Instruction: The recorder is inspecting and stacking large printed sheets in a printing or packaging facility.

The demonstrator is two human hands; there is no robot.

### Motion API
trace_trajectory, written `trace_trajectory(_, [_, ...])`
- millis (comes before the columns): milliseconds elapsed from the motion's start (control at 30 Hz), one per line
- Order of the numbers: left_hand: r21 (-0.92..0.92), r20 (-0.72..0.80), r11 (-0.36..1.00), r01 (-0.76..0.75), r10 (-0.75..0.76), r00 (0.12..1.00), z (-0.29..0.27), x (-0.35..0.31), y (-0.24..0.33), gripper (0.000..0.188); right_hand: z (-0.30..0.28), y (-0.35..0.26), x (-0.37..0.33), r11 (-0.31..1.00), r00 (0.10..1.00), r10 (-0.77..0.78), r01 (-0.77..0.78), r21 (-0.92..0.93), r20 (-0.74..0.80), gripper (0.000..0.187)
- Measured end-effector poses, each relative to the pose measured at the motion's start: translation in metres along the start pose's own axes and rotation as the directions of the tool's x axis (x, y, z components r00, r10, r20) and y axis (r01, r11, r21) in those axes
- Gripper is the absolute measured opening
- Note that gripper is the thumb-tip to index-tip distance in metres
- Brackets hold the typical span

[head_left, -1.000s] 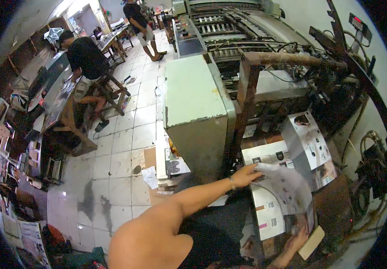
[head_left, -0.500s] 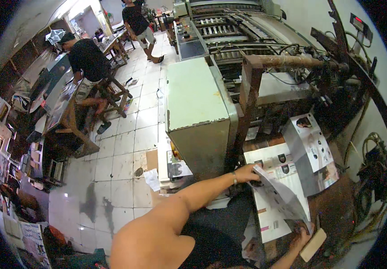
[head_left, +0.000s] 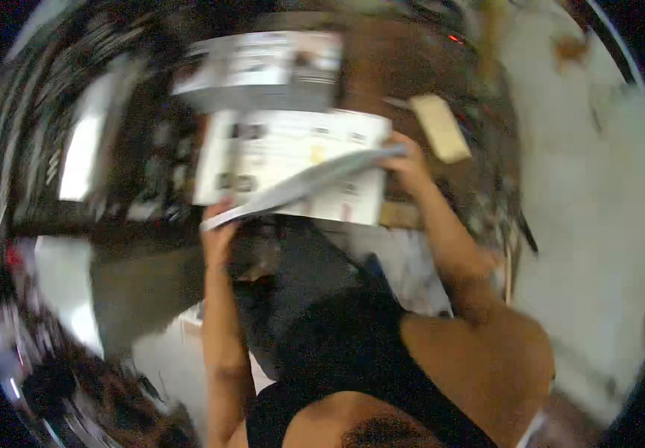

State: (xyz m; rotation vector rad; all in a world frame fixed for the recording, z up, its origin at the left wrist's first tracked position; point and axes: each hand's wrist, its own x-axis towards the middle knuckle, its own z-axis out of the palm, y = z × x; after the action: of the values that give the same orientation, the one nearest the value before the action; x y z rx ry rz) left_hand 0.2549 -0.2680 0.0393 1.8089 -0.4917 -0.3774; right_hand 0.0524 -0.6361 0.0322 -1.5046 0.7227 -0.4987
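Note:
A thin stack of printed sheets (head_left: pixel 309 184) stands nearly edge-on between my hands, slightly bowed. My left hand (head_left: pixel 220 230) grips its near left end. At the other end, higher up and to the right, my right hand (head_left: pixel 410 160) is closed on the corner. Just beneath and behind lies a pile of white printed sheets (head_left: pixel 277 138) with dark and coloured marks. Motion smears the picture, so fine print and the fingertips are not sharp.
A taller stack of printed sheets (head_left: pixel 274 95) with a grey side stands beyond the white pile. Right of my right hand lies a pale yellowish block (head_left: pixel 442 128) on a dark brown surface (head_left: pixel 382 63). Blurred machine parts fill the left, and a pale wall (head_left: pixel 584 224) runs along the right.
My view has swung to the right and down, putting the sheets in front of me and the co-workers out of sight. Both hands still hold the thin stack, now seen almost edge-on.

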Motion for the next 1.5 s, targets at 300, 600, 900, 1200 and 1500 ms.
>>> trace_trajectory(300, [-0.020,-0.325,0.996,-0.090,0.078,0.942,0.029,-0.039,-0.002,0.052,0.008,-0.012,-0.028,0.965,0.964,-0.261,0.258,0.055,0.052,0.078])
trace_trajectory(600, [-0.130,-0.277,0.991,-0.028,-0.009,0.961,0.011,-0.036,0.020,0.034,-0.018,0.027,-0.014,0.977,0.986,-0.127,0.143,-0.156,0.111,0.049])
trace_trajectory(900, [-0.087,-0.506,0.993,0.075,-0.109,0.855,0.030,-0.034,-0.005,0.035,0.001,0.019,-0.032,0.954,0.956,-0.292,0.292,0.063,-0.017,0.053])
trace_trajectory(1200, [-0.020,-0.613,0.993,0.116,-0.104,0.783,0.038,-0.040,-0.013,0.030,-0.001,0.045,-0.036,0.936,0.947,-0.321,0.313,-0.160,-0.023,0.045])
trace_trajectory(1500, [0.002,-0.603,0.980,0.199,-0.158,0.782,0.038,-0.052,-0.017,0.029,-0.003,0.044,-0.050,0.923,0.938,-0.310,0.260,-0.284,-0.152,0.049])
